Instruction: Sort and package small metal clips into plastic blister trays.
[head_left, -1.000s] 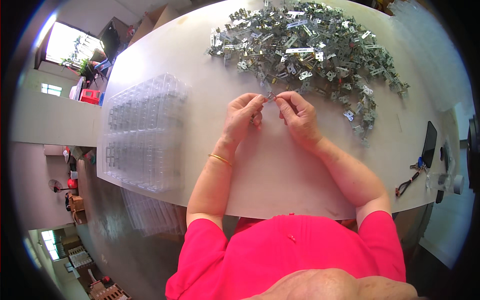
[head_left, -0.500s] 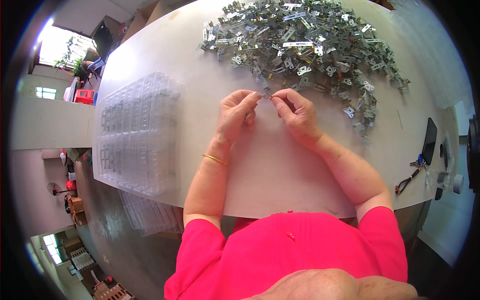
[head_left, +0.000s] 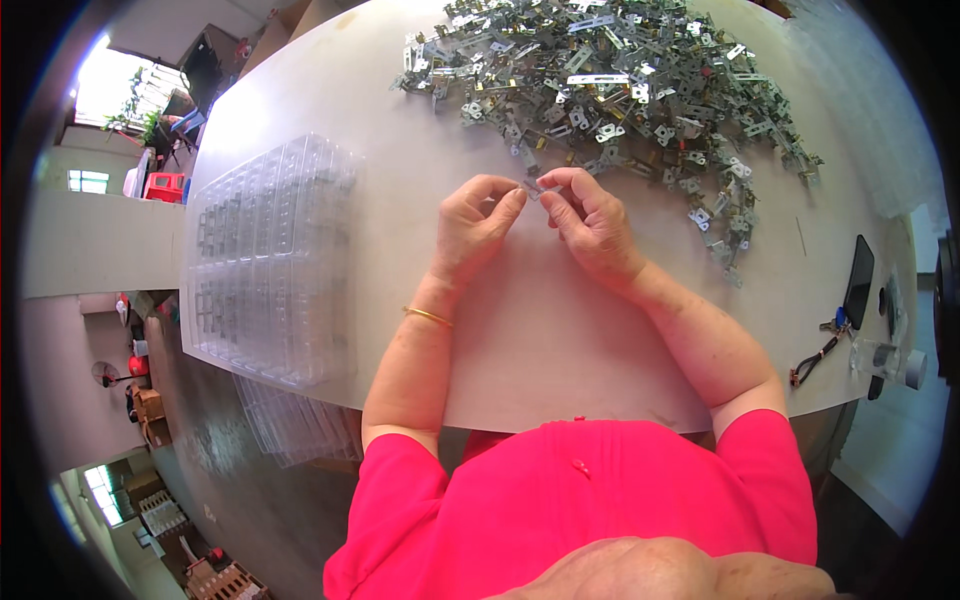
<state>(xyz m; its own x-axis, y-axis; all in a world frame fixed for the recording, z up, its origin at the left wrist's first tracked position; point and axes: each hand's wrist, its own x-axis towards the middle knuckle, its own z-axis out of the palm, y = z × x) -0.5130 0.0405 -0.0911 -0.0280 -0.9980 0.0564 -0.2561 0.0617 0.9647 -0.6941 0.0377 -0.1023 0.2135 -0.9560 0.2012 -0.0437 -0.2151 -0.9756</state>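
A small silvery metal part [head_left: 533, 192] sits between the fingertips of my two hands, just in front of a heap of metal pieces. My left hand [head_left: 470, 228] pinches it from the left with thumb and forefinger, the other fingers curled under. From the right, my right hand [head_left: 597, 228] closes its thumb and forefinger around the part's other side. Fingertips cover much of it, so its exact kind cannot be made out. The big heap of small metal brackets [head_left: 610, 80], some with brass-coloured bits, spreads over the table beyond both hands.
Clear plastic trays [head_left: 275, 260] with compartments are stacked on the left of the pale table [head_left: 560, 350]. More clear trays [head_left: 295, 425] lie below its edge. At the right are a black phone [head_left: 858, 283], keys on a dark strap [head_left: 818, 360] and a clear container [head_left: 885, 358].
The thumb and forefinger of my right hand have parted slightly, with the forefinger raised. My left hand keeps nearly the same place, its fingers shifted a little. Heap and trays look the same.
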